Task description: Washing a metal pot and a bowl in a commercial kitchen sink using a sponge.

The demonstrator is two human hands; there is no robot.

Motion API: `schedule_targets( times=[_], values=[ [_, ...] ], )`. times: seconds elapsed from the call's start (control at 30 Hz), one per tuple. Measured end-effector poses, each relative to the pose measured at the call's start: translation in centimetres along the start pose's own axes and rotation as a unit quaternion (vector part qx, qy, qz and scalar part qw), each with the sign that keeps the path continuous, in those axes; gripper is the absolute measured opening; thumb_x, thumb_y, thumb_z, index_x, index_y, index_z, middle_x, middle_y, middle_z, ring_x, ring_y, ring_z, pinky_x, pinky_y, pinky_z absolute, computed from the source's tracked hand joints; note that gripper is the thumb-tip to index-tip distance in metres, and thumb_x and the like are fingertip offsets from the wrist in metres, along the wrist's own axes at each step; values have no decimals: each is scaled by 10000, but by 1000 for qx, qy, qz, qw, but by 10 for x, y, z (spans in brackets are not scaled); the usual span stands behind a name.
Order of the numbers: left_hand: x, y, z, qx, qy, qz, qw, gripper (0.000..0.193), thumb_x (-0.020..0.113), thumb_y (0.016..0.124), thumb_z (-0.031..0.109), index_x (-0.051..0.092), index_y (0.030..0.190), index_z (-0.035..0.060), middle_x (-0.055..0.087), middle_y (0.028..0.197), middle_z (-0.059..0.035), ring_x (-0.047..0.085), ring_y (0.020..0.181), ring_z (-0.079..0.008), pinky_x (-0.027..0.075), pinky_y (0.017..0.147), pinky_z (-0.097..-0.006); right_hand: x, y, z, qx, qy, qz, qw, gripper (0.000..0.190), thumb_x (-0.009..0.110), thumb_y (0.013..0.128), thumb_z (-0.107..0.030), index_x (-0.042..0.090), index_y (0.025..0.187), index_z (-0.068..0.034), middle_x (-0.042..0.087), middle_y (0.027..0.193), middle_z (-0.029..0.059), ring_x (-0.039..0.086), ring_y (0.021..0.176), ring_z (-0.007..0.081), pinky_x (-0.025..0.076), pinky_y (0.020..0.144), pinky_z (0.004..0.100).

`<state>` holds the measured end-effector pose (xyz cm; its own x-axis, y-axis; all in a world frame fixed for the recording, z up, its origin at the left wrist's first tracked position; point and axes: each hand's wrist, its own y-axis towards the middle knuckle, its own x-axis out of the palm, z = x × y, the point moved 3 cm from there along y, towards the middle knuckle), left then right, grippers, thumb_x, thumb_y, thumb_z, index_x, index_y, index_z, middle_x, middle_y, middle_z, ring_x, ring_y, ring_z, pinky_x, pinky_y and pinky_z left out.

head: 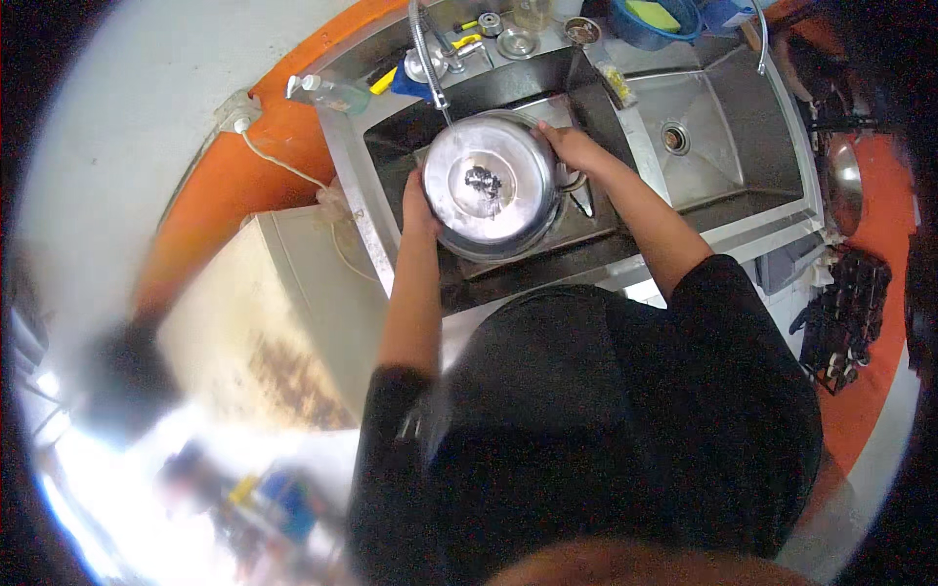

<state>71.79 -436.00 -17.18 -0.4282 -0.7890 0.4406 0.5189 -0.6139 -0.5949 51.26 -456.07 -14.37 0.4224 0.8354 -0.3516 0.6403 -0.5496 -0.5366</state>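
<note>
Both my hands hold a round stainless-steel pot (506,165) over the left basin of a metal sink (506,86). A dark patch marks the middle of its upward face; whether that face is the base or a lid, I cannot tell. My left hand (420,205) grips the left side, fingers partly hidden. On the upper right rim rests the thumb side of my right hand (575,149), above a loop handle (574,183). The flexible faucet spout (437,95) hangs just beyond the pot's far edge, with a thin stream seemingly below it.
Along the back ledge stand a pump bottle (333,94), a glass lid (517,44), a small metal bowl (582,31) and a blue basin (652,26) with a yellow-green sponge (654,15). The right basin (689,110) has a drain. A stained pale cabinet (293,293) stands left.
</note>
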Motion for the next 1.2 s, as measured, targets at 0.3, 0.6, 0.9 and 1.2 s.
schedule_targets(
  times=[0.3,0.6,0.9,1.2],
  values=[
    [41,4,33,125,333,-42,934,659,562,877,444,429,1340,-7,554,1243,-184,500,1175,-316,335,1038,-392,10,-19,-54,-191,-328,39,924,589,337,937,-541,670,909,-56,655,927,201,618,879,396,473,808,483],
    [28,-13,33,145,483,-105,857,449,635,837,408,651,985,-15,658,855,-175,625,803,-241,465,743,-327,22,0,-88,-266,-274,-112,917,524,452,907,-520,677,880,-48,652,884,209,615,849,393,474,773,458],
    [42,-47,52,225,617,30,753,480,617,842,431,654,894,-45,645,728,-160,594,647,-223,470,638,-337,39,6,-103,-304,-244,-149,909,525,489,894,-516,671,879,-24,644,875,214,608,843,391,464,771,454],
    [53,-48,54,296,612,-20,733,304,597,772,253,683,895,-12,635,685,-196,633,615,-320,489,603,-368,36,8,-91,-293,-218,-150,919,508,494,895,-498,664,872,-19,645,864,207,606,840,389,464,763,455]
  ],
)
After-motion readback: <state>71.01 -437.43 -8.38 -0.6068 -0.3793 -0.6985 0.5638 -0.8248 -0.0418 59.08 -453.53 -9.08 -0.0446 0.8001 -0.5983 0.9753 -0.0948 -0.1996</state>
